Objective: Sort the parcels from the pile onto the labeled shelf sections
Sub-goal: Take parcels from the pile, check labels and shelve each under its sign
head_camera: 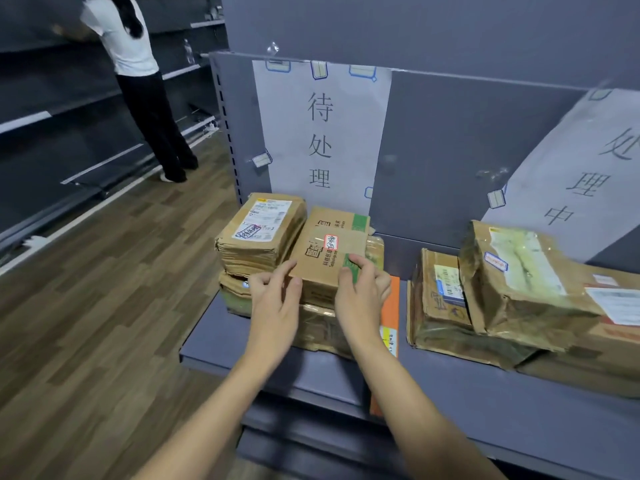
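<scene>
Parcel (325, 258) we're handling is a small brown cardboard box with black printing, a strip of green tape across the top and a red-bordered sticker with handwriting on it. It sits on top of the stack at the left end of the grey shelf (214, 344), right below the paper sign (322, 140) reading 待处理. Our left hand (275, 299) pinches its near left corner, thumb on the front and index finger along the side edge. Our right hand (360, 292) has its fingers curled over the near top edge on the green tape with the thumb against the front face, so both have hold of it. Just beside it on the left is a chunky parcel with a white shipping label (259, 233), touching or nearly so, we can't tell which. Underneath there's a tape-wrapped box (322, 330) and an orange flat packet (393, 306) poking out on the right, both partly covered by our wrists. Further right, apart from this stack, is a bunch of battered boxes (519, 285) under a second sign (581, 181), 处理中, which is cut off by the frame edge. Back left, a person in a white top (124, 43) stands at dark shelving (52, 98) on the wood floor (86, 306). The sticker's handwriting is too small to read.
</scene>
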`<state>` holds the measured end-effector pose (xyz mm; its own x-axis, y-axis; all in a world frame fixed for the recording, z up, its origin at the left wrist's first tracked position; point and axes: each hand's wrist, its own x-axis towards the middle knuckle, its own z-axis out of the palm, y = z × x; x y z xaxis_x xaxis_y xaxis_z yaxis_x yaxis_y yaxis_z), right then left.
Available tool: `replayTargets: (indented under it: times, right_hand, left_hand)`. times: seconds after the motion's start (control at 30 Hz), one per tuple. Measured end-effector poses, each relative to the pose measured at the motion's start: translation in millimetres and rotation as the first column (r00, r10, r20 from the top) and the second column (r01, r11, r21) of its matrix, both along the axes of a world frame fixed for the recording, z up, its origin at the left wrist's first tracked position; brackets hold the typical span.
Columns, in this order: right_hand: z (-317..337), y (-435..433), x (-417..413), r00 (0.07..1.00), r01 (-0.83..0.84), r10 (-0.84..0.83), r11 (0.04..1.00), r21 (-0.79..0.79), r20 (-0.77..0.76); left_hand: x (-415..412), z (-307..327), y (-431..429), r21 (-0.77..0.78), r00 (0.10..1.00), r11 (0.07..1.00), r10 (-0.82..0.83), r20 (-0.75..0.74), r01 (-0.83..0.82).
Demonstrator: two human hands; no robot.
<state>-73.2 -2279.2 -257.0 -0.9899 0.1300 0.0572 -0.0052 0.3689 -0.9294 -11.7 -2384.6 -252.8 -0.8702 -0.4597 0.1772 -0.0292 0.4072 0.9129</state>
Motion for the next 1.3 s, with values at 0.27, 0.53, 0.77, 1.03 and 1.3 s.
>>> replayTargets:
  times: [0.27,0.53,0.77,1.03,1.3]
  right_hand:
    - [3,-3,-13,1.000,-0.005,0.005,1.000,0.002,0.020]
    - [7,-2,-18,0.999,-0.009,0.008,1.000,0.018,0.032]
    - [25,28,-10,0.997,-0.045,0.059,0.960,0.278,-0.040]
    - [69,79,-3,0.927,-0.334,0.350,0.602,0.725,0.136]
    - [143,243,35,0.938,-0.312,0.298,0.511,0.801,0.175]
  left_hand:
    - [0,0,-2,-0.025,0.996,0.996,-0.085,0.018,0.085]
    - [-2,3,-3,-0.039,0.992,0.991,-0.127,0.014,0.127]
    - [12,17,-10,-0.279,0.988,0.949,-0.153,0.008,0.149]
    - [-16,74,27,-0.666,0.919,0.633,-0.252,0.305,0.395]
    - [-23,147,187,-0.747,0.851,0.415,-0.334,0.406,0.520]
